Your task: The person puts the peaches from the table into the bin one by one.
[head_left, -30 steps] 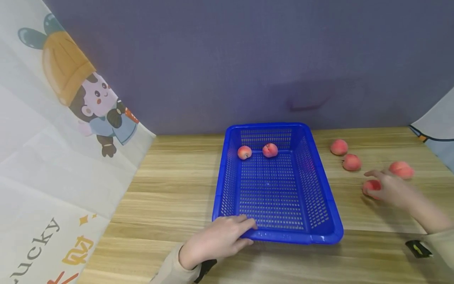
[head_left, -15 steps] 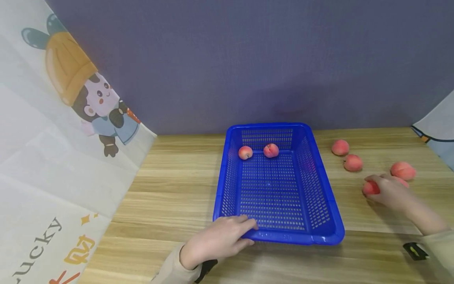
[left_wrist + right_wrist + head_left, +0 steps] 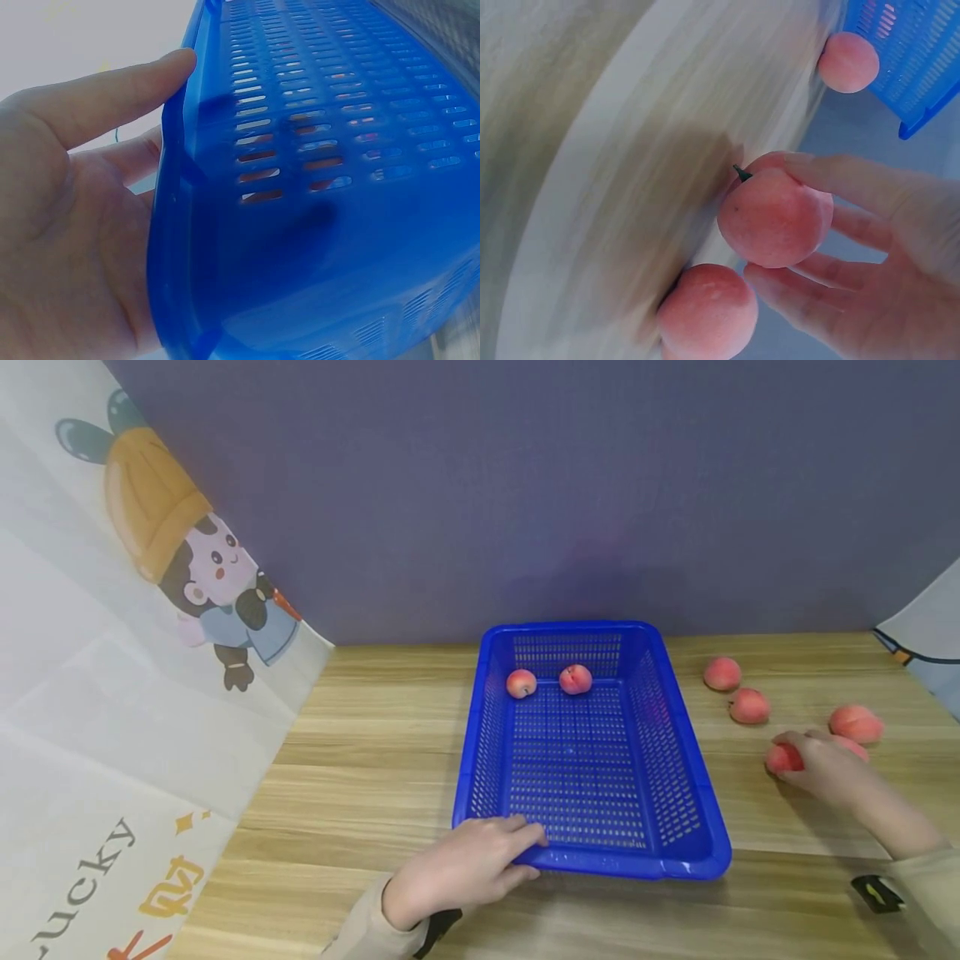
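Note:
A blue plastic basket (image 3: 592, 862) with perforated walls stands on the wooden table, two peaches, one left (image 3: 521, 683) and one right (image 3: 575, 679), lying at its far end. My left hand (image 3: 468, 864) grips the near rim, thumb and fingers on opposite sides of the wall (image 3: 247, 247). To the right of the basket, my right hand (image 3: 828, 768) holds a peach (image 3: 782, 758) with a small green stem, thumb against one side and fingers on the other (image 3: 772, 214). Part of another peach (image 3: 852, 746) shows behind that hand.
Further peaches lie on the table right of the basket: one far back (image 3: 722, 673), one nearer (image 3: 750, 706) and one at the right (image 3: 857, 724). A grey-blue partition (image 3: 570, 510) rises behind the table. A printed white sheet (image 3: 150, 710) borders the left.
My right hand has settled on the peach, its fingers now around it. A peach behind the hand has come into view. The left hand stays on the rim.

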Tool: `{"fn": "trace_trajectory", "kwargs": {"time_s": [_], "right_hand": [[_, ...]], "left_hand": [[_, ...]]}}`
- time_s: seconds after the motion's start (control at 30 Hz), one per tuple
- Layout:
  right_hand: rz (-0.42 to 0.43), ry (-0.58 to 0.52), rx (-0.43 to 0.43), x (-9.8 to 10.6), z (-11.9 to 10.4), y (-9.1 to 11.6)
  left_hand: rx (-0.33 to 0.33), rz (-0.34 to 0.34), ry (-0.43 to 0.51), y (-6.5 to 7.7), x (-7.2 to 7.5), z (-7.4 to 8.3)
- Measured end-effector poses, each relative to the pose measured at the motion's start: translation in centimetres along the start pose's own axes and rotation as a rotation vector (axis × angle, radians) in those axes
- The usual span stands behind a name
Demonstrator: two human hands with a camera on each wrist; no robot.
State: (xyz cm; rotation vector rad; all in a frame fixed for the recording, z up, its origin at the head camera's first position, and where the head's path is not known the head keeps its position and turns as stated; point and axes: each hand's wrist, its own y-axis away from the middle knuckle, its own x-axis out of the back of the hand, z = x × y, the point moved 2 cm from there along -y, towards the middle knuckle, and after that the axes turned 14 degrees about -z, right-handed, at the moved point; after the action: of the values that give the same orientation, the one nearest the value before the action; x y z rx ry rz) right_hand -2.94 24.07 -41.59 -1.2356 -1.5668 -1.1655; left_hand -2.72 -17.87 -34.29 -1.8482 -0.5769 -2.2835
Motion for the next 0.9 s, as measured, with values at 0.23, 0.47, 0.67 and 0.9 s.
{"fn": "trace_trajectory", "kwargs": {"time_s": [0.23, 0.47, 0.67, 0.9], "right_hand": [[0.088, 0.021, 0.049, 0.5, -0.7, 0.0], [0.049, 0.002, 0.043, 2.0, -1.5, -0.2], [0.083, 0.013, 0.108, 3.4, -2.4, -0.6], [0.066, -0.008, 0.079, 5.0, -3.0, -1.2]], "left_hand": [[0.003, -0.005, -0.003, 0.0, 0.0, 0.0], [0.004, 0.009, -0.024, 0.0, 0.0, 0.0], [0.007, 0.002, -0.022, 0.0, 0.0, 0.0], [0.004, -0.001, -0.012, 0.0, 0.0, 0.0]]}}
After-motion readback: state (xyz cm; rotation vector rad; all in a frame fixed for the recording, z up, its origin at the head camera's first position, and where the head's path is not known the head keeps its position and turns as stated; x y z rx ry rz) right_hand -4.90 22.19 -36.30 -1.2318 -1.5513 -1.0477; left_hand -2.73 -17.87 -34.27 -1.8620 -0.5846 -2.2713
